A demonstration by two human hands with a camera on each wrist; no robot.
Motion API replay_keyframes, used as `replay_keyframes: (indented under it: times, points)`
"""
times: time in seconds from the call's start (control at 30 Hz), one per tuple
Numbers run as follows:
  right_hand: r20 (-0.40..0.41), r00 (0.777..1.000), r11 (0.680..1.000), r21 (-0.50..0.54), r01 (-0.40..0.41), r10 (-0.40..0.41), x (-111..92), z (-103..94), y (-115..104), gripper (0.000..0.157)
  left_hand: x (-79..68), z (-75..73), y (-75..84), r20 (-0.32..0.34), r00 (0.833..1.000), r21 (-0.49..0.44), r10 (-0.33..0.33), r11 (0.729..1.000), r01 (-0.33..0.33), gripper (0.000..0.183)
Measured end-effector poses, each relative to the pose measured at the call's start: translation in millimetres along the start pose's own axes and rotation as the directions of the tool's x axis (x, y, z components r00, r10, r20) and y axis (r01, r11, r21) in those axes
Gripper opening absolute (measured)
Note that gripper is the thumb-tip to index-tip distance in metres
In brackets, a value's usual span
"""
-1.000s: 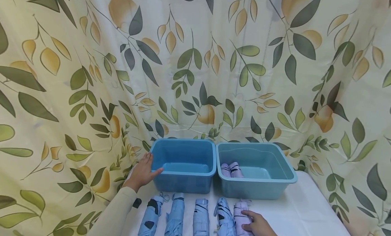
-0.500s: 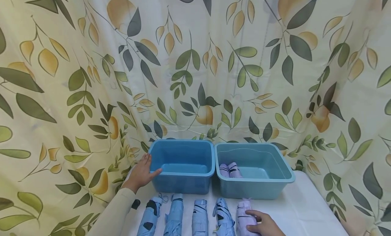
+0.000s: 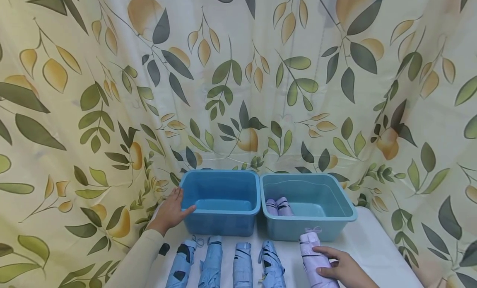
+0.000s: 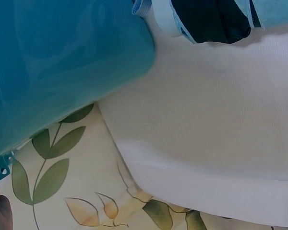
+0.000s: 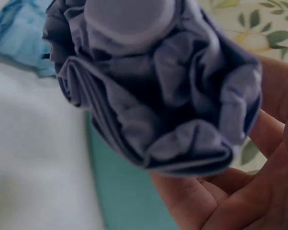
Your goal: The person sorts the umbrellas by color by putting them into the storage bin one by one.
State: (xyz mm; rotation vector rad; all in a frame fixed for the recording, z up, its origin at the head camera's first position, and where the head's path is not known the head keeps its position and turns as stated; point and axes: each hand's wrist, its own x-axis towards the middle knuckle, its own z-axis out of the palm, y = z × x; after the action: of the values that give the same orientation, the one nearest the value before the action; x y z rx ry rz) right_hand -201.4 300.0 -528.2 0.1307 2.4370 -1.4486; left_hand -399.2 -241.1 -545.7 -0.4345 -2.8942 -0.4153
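Gripped in my right hand (image 3: 343, 268), the lilac umbrella (image 3: 312, 258) has shifted right, away from the nearest blue umbrella (image 3: 274, 271), and is now, I judge, singled out in front of the teal bin (image 3: 282, 229)

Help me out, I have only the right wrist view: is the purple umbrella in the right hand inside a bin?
Observer: No, the head view shows the purple umbrella outside, in front of the lighter teal bin.
Operator: Good. Anything in that bin?
Observer: Two purple rolls lie side by side toward its left end.
Operator: And where is the left hand?
Observer: It is at the left end of the darker blue bin, with the thumb by the near rim.
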Motion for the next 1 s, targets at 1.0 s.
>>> replay_keyframes:
  times: [1.0]
  points:
    - [-0.109,0.963,0.949,-0.231,0.216,-0.246,89,-119.8,-79,0.071,1.0,1.9,-1.0,-0.005,1.0,0.004,-0.016,1.0,0.016,0.099]
